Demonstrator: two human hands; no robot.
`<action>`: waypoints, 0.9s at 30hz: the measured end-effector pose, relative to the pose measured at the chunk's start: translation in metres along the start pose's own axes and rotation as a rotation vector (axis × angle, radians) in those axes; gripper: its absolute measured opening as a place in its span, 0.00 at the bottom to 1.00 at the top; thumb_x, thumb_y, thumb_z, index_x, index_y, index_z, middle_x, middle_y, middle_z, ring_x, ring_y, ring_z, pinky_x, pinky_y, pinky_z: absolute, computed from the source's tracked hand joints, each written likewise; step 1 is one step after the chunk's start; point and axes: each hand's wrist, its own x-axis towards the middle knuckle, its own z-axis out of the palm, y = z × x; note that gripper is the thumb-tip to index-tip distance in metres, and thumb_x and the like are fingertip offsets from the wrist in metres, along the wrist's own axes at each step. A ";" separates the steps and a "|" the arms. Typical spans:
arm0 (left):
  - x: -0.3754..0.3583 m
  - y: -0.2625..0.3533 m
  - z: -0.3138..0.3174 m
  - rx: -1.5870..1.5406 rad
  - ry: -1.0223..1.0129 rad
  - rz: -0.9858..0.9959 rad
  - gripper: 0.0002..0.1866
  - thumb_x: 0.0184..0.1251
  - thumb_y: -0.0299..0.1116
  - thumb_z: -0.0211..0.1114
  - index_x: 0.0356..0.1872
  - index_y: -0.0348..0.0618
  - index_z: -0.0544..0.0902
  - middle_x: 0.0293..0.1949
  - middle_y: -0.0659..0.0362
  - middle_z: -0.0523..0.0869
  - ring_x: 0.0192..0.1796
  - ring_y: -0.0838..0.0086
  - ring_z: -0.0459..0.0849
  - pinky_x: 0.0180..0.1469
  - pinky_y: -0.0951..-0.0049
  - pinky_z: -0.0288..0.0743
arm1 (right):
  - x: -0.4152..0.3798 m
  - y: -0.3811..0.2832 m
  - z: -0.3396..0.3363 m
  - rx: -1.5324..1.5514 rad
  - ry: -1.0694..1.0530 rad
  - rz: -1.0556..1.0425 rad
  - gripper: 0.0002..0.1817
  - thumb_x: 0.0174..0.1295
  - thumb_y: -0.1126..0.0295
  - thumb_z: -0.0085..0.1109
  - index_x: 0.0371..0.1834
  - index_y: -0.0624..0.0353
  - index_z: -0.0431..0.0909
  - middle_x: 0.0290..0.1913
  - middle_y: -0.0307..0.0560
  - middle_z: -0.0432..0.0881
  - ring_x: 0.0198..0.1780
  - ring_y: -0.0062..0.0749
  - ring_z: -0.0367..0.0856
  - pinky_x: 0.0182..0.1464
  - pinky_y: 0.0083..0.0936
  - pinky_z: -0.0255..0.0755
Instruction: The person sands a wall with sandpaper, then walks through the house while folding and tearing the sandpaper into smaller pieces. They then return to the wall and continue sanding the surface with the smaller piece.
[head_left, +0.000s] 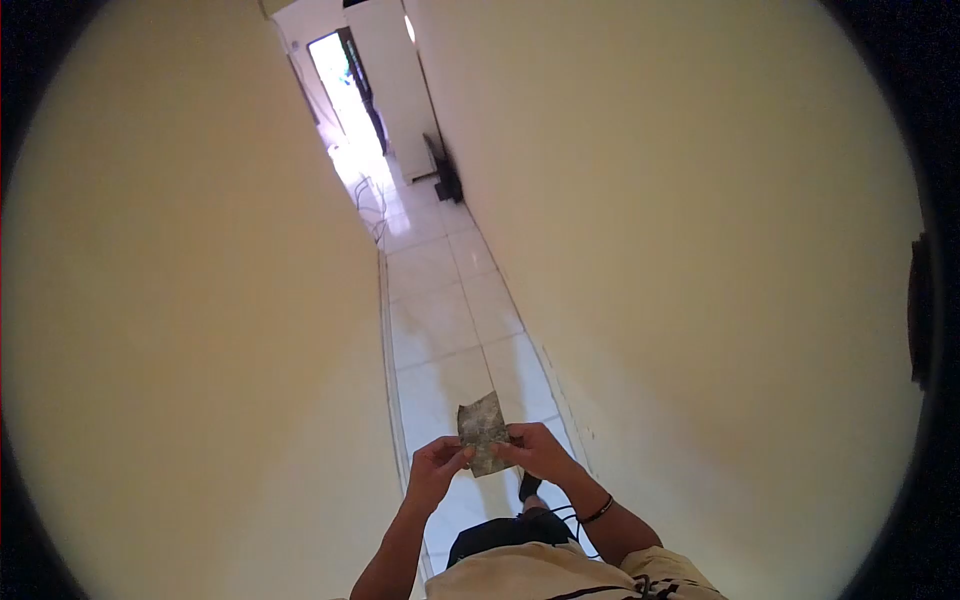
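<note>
A small, creased grey-green sheet (484,418) is held up in front of my body, its upper part bent at an angle to the lower part. My left hand (436,468) pinches its left edge, thumb on the near face. On the opposite edge, my right hand (540,453) grips it the same way, with the thumb across the front. The fingers behind the sheet are partly hidden. What the sheet is made of, I cannot tell. A dark band (597,509) circles my right wrist.
I am in a narrow corridor between a left wall (230,300) and a right wall (700,250). White floor tiles (440,325) run towards a bright doorway (345,85). Cables (368,200) and a black object (446,178) lie at the far end. A dark shoe (529,487) shows below my hands.
</note>
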 end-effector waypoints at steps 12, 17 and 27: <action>0.253 0.037 0.017 0.021 -0.116 0.014 0.10 0.65 0.28 0.68 0.45 0.35 0.82 0.35 0.60 0.86 0.38 0.80 0.82 0.41 0.76 0.78 | 0.187 0.005 -0.129 0.000 0.117 0.060 0.15 0.65 0.66 0.62 0.47 0.68 0.81 0.36 0.45 0.85 0.37 0.22 0.81 0.43 0.26 0.77; 0.350 0.035 0.001 0.001 -0.129 -0.054 0.10 0.66 0.29 0.68 0.44 0.35 0.82 0.35 0.61 0.86 0.38 0.81 0.81 0.41 0.78 0.77 | 0.277 0.024 -0.165 -0.009 0.113 0.167 0.15 0.66 0.68 0.61 0.50 0.70 0.80 0.40 0.45 0.85 0.41 0.22 0.81 0.47 0.25 0.77; 0.542 0.068 -0.104 0.041 -0.056 0.037 0.10 0.67 0.29 0.66 0.44 0.34 0.81 0.35 0.60 0.86 0.38 0.80 0.82 0.43 0.76 0.78 | 0.513 0.033 -0.167 0.134 0.086 0.002 0.14 0.66 0.65 0.60 0.45 0.68 0.82 0.34 0.45 0.86 0.34 0.23 0.81 0.41 0.25 0.77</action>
